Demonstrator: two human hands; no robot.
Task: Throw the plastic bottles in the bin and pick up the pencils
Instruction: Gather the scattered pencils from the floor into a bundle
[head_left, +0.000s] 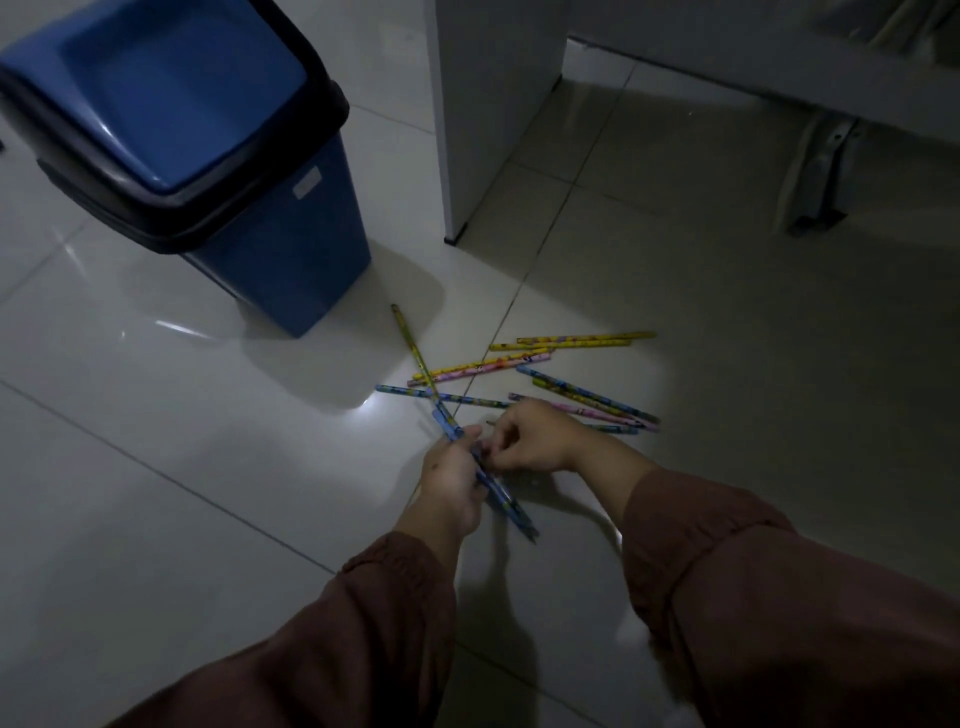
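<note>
Now our left hand (451, 480) grips blue pencils (496, 488), our right hand (535, 436) pinches at them; more pencils (571, 364) lie near the bin (208, 156).

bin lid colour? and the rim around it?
Lid is blue; the rim around it is black. Head view, upper left.

Glossy pale floor tiles (156, 467) with dark grout lines fill the view. A white cabinet panel (493, 104) stands upright at top centre, and a grey metal bracket (826, 171) rests on the floor at right.
</note>
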